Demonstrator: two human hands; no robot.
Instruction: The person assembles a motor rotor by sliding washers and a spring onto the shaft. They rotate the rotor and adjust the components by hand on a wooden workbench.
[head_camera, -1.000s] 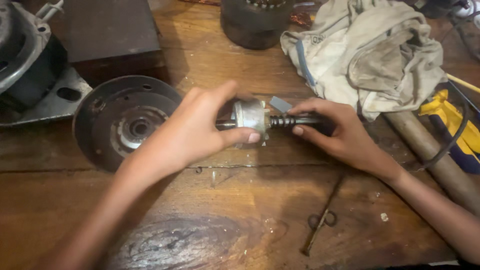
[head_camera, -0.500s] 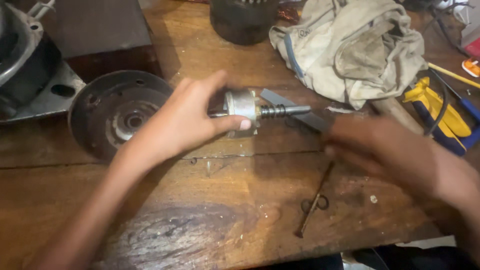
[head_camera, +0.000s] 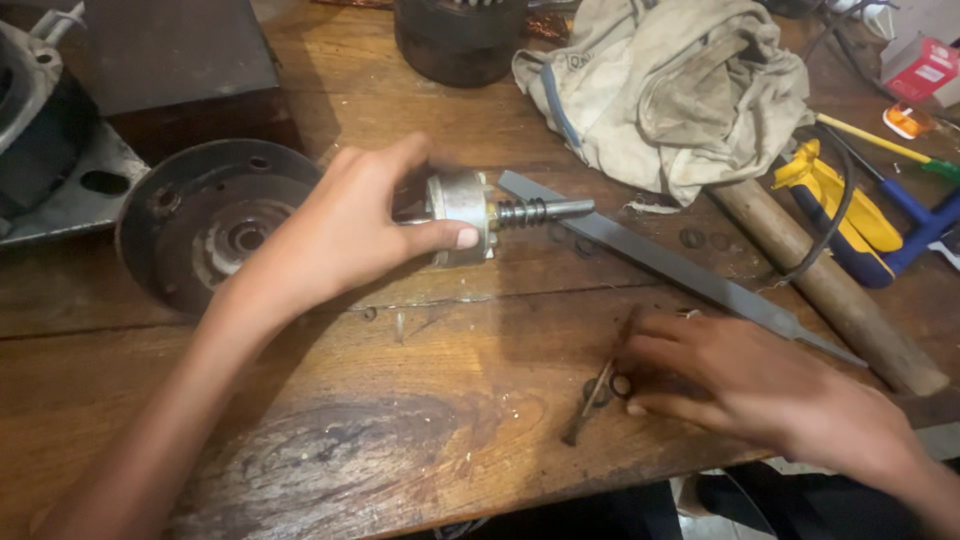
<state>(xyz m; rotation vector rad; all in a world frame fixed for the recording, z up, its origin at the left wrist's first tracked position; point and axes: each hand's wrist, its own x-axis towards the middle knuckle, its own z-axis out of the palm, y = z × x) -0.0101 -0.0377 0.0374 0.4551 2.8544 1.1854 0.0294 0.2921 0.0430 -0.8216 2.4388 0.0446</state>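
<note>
The left hand (head_camera: 345, 235) grips the shaft assembly (head_camera: 490, 212), its long axis pointing right (spring outward), while the right hand (head_camera: 735, 385) pinches the small pliers (head_camera: 598, 395) lying on the counter (head_camera: 420, 370) nearer the person.

The wooden workbench (head_camera: 420, 330) is showing worn, scratched, dull-glossy boards. The part with its spring and shaft (head_camera: 490, 212) is gleaming as bare, smooth metal. The flat file (head_camera: 660, 260) is looking matt grey steel. Far right, the rag (head_camera: 670, 90) is lying as crumpled, stained cloth.
</note>
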